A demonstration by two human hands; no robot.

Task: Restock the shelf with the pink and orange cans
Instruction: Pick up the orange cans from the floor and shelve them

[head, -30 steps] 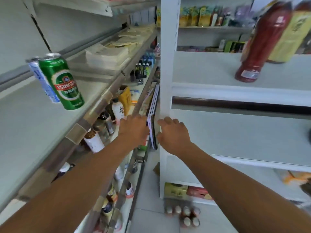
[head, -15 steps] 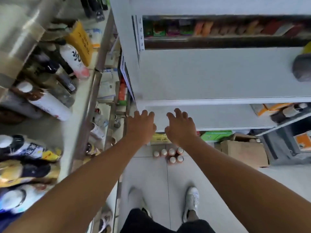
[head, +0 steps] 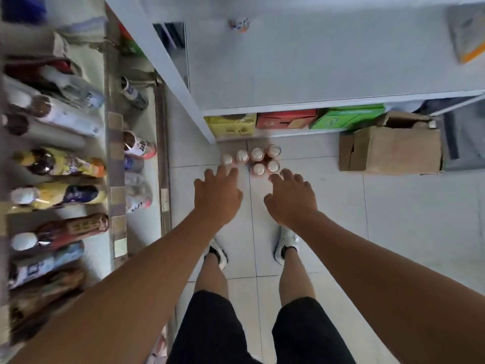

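Several pink and orange cans (head: pixel 252 160) stand upright in a cluster on the tiled floor, in front of the white shelf unit (head: pixel 315 74). Seen from above, only their pale tops and a rim of colour show. My left hand (head: pixel 216 195) hangs over the floor just short of the cluster's left cans, fingers spread and holding nothing. My right hand (head: pixel 290 199) is level with it, its fingertips near the closest right-hand cans, also spread and holding nothing. One small can-like object (head: pixel 238 24) sits far back on the white shelf.
A metal rack of bottles (head: pixel 60 164) lines the left side. Yellow, red and green cartons (head: pixel 288 120) fill the bottom of the white unit. A brown cardboard box (head: pixel 391 151) stands on the floor at the right. My feet in white shoes are on the tiles below my hands.
My view has tipped from the upper shelves down to the floor. Both hands have dropped from shelf height to just above the cans, which now look much nearer.
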